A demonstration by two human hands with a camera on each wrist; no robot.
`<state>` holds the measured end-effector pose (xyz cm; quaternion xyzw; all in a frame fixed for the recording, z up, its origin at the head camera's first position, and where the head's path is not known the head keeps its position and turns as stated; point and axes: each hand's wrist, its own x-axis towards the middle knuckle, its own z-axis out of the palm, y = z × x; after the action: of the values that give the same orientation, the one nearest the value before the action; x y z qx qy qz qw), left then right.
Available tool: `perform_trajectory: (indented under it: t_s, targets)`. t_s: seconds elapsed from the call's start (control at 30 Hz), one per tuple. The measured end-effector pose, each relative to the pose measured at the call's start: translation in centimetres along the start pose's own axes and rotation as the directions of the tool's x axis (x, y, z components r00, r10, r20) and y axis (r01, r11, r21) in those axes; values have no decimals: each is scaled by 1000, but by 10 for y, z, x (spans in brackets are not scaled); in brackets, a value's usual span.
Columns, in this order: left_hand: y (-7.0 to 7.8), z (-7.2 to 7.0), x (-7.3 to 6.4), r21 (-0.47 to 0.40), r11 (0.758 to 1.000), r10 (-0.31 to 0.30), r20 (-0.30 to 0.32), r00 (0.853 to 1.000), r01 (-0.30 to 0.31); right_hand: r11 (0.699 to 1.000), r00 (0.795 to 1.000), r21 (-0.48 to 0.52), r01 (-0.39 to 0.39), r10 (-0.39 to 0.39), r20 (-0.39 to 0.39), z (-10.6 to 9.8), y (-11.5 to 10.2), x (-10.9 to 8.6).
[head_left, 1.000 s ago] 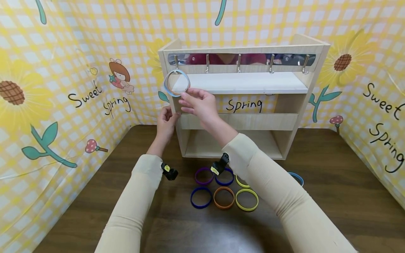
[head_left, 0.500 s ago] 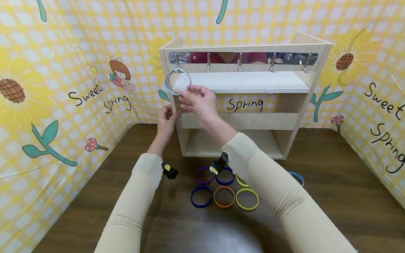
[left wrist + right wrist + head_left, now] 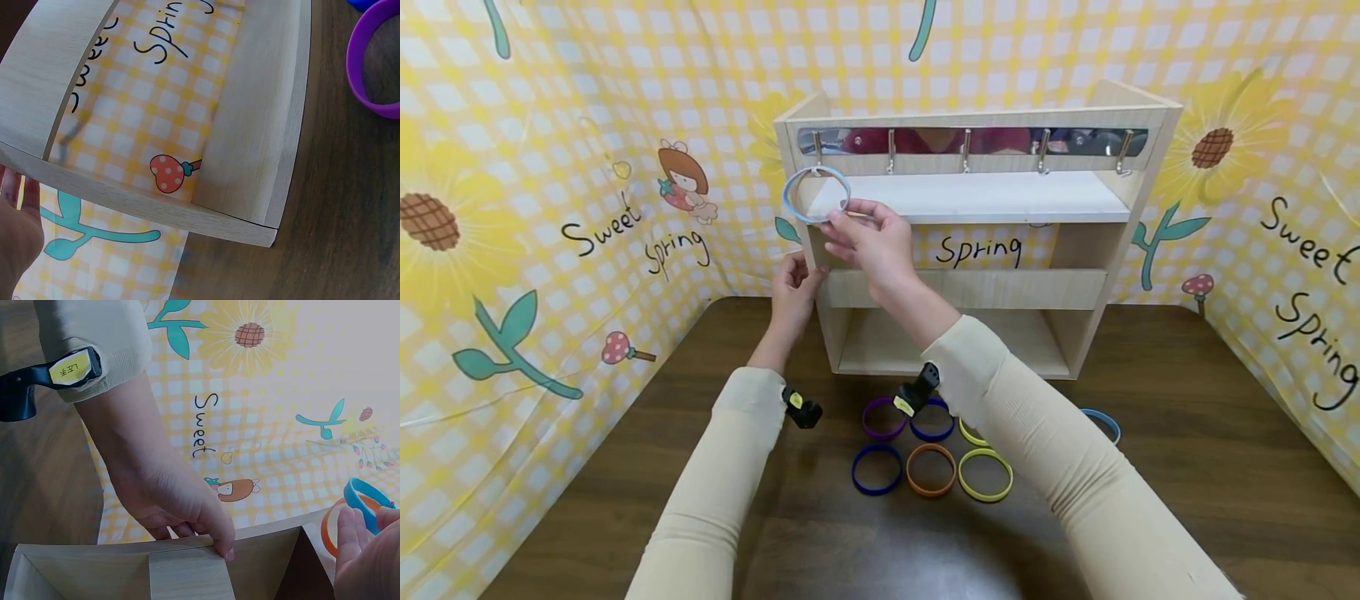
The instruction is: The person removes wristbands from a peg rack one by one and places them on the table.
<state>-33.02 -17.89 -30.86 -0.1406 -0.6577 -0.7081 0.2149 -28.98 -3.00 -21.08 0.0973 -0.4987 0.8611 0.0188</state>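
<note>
My right hand (image 3: 880, 254) pinches a light blue silicone wristband (image 3: 358, 496) at its lower edge, beside the leftmost hook (image 3: 817, 146) of the metal rack. An orange wristband (image 3: 326, 535) is right behind the blue one in the right wrist view; in the head view the two overlap. Whether the blue band is over the hook's tip cannot be told. My left hand (image 3: 793, 292) holds the left side panel of the wooden shelf (image 3: 966, 287), thumb at the front edge and fingers along the outer face.
On the brown table (image 3: 820, 542) in front of the shelf lie purple (image 3: 865, 423), dark blue (image 3: 855, 477), orange (image 3: 910, 477) and yellow (image 3: 962, 481) wristbands. Another light blue band (image 3: 1116, 429) is partly behind my right forearm. Patterned cloth walls stand around.
The held wristband has tilted, its near edge rising slightly with my right fingers. My left hand stays on the side panel.
</note>
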Motion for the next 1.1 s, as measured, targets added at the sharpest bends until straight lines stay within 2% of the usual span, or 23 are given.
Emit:
perform_trajectory:
  t_s: [0.27, 0.57, 0.87, 1.1]
  targets:
    - [-1, 1, 0, -7, 1000, 10, -1, 1000, -10, 998, 999, 44, 47, -47, 21, 1, -4, -1]
    - [-2, 0, -1, -6, 1000, 25, 6, 1000, -25, 996, 997, 68, 52, -56, 55, -5, -11, -9]
    - [0, -1, 1, 14, 999, 44, 2, 999, -44, 999, 994, 9, 33, -34, 100, -27, -18, -22]
    - [0, 0, 0, -4, 999, 32, 4, 999, -32, 998, 994, -61, 10, -3, 110, -52, -19, -33]
